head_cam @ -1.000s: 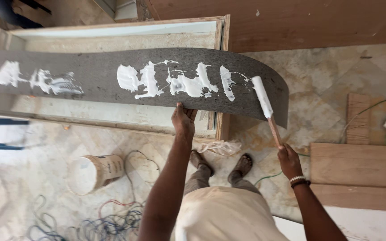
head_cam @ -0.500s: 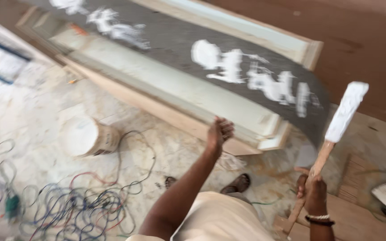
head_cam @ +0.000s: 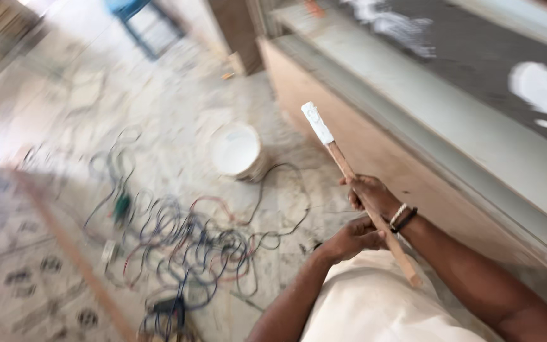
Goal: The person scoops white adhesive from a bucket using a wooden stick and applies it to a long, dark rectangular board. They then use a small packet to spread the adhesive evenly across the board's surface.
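Now both hands grip one long wooden stick with a white-coated tip (head_cam: 349,183). Right hand (head_cam: 370,195) is wrapped round the shaft higher up, a beaded band at the wrist; left hand (head_cam: 351,239) is closed round it lower down, just beside the cream-clothed lap. Two-handed hold likely steadies the tilted stick, wet tip kept up and away from the body. White round plastic bucket (head_cam: 237,151) stands on the pale stone floor (head_cam: 159,126), near the tip. Tangle of coloured electric cables (head_cam: 191,240) lies beside it. Long wooden frame (head_cam: 362,139) carries a dark grey board smeared with white paste (head_cam: 489,57) at right. View blurred.
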